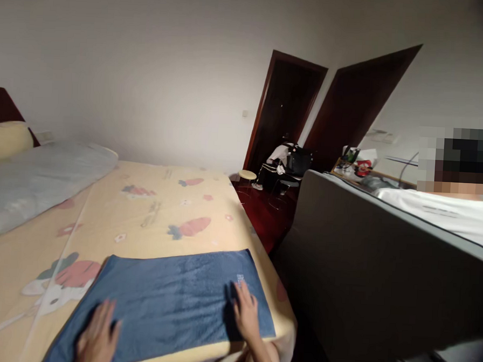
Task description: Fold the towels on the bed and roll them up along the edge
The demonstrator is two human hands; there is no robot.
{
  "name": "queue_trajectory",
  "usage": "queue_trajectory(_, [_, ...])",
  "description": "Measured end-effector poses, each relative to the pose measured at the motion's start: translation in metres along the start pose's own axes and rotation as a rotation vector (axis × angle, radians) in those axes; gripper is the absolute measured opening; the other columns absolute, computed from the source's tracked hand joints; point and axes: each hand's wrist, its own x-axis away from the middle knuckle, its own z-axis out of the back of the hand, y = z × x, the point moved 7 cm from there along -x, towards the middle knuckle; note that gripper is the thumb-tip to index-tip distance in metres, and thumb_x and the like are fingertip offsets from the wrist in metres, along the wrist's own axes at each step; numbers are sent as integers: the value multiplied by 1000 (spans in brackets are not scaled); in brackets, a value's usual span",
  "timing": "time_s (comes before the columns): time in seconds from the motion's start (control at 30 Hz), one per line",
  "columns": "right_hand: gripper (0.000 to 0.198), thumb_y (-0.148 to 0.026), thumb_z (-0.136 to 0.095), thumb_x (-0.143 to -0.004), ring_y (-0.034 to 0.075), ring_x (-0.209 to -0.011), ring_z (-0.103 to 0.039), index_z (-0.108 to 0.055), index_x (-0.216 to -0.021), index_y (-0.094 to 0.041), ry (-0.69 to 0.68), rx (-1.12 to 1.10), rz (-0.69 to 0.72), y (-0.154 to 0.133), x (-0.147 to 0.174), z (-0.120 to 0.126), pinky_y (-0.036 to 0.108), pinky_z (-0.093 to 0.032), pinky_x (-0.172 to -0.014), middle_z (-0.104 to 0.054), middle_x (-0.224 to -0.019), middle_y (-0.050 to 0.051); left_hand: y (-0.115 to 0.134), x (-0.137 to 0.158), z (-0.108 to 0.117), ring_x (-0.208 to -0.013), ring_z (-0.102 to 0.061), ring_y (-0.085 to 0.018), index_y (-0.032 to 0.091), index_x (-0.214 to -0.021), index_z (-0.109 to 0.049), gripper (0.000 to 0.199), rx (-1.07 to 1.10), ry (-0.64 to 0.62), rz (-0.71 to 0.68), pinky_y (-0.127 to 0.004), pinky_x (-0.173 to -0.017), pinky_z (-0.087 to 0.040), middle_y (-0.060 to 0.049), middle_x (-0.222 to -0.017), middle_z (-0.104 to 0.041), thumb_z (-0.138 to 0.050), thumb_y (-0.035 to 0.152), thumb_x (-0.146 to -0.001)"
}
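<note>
Left hand (98,333) and right hand (246,311), fingers extended; dark panel (366,279) to their right, patterned bedsheet (142,216) beyond, creased, plush, roughly rectangular blue towel (174,302) beneath.

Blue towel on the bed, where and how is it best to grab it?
Probably pinch the blue towel at its near right corner, coming in from the right with your right hand. The towel lies spread flat, so its thin edges likely offer the easiest hold, and that corner is uncovered, close to the side of the bed.
</note>
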Motion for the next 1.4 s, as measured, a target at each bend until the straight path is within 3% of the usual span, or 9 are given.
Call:
queue_trajectory(0.1, [55, -24, -41, -93, 23, -144, -28, -38, -148, -30, -128, -101, 217, -72, -12, -30, 49, -28, -112, -31, -156, 6, 60, -21, -29, -144, -29, -27, 22, -145, -43, 64, -30, -158, -116, -47, -111, -28, -8, -154, -38, -33, 51, -88])
queue_trajectory(0.2, [41, -17, -45, -90, 26, -135, -43, -60, -127, -26, -113, -122, 153, -92, -19, -47, 50, -32, -109, -49, -144, 9, 71, -33, -47, -135, -43, -26, 28, -134, -56, 53, -34, -280, -138, -46, -107, -33, -7, -146, -50, -40, 49, -88])
queue_trajectory(0.3, [33, -10, -43, -88, 23, -120, -55, -67, -107, -23, -29, -141, 112, -91, -26, -45, 47, -33, -107, -62, -128, 9, 44, -47, -43, -122, -55, -23, 26, -120, -66, 44, -12, -229, -153, -39, -102, -38, -8, -129, -64, -39, 45, -90])
queue_trajectory(0.47, [47, -27, -46, -94, 26, -138, -38, -47, -141, -29, -101, -161, 189, -96, -32, -47, 52, -30, -110, -39, -151, 8, -11, -98, -26, -137, -41, -22, 17, -135, -54, 54, -112, -75, -22, -39, -105, -36, -11, -147, -48, -27, 37, -93])
queue_trajectory(0.6, [42, -32, -42, -98, 27, -142, -31, -51, -139, -32, -202, -141, 175, -97, -29, -61, 56, -27, -112, -37, -152, 4, -37, -137, -46, -145, -27, -21, 18, -148, -37, 62, -158, -259, 127, -45, -113, -25, -8, -158, -30, -23, 41, -92])
queue_trajectory(0.7, [35, -29, -42, -99, 25, -139, -37, -60, -129, -32, -182, -154, 131, -95, -29, -62, 52, -29, -113, -48, -145, 4, -51, -152, -64, -145, -28, -21, 17, -149, -33, 64, -128, -381, 210, -49, -112, -26, -9, -157, -31, -19, 41, -92])
queue_trajectory(1.1, [35, -26, -43, -99, 23, -137, -39, -61, -128, -35, -143, -161, 113, -97, -29, -54, 47, -30, -112, -52, -141, 3, -79, -182, -38, -132, -45, -30, 23, -148, -35, 67, 28, -123, 248, -58, -105, -29, -14, -140, -54, -27, 48, -86])
queue_trajectory(1.27, [35, -25, -42, -99, 25, -137, -40, -64, -125, -33, -175, -175, 109, -98, -31, -52, 52, -28, -112, -52, -141, 4, -48, -178, -28, -137, -39, -32, 17, -147, -38, 66, 45, -14, 189, -60, -107, -25, -17, -145, -49, -16, 43, -90])
queue_trajectory(1.4, [39, -36, -41, -100, 26, -140, -34, -55, -136, -30, -160, -193, 203, -114, -51, -49, 54, -25, -113, -39, -151, 7, 52, -138, -47, -144, -29, -23, 22, -148, -38, 60, 62, -132, -228, -46, -114, -25, -8, -155, -36, -24, 47, -95])
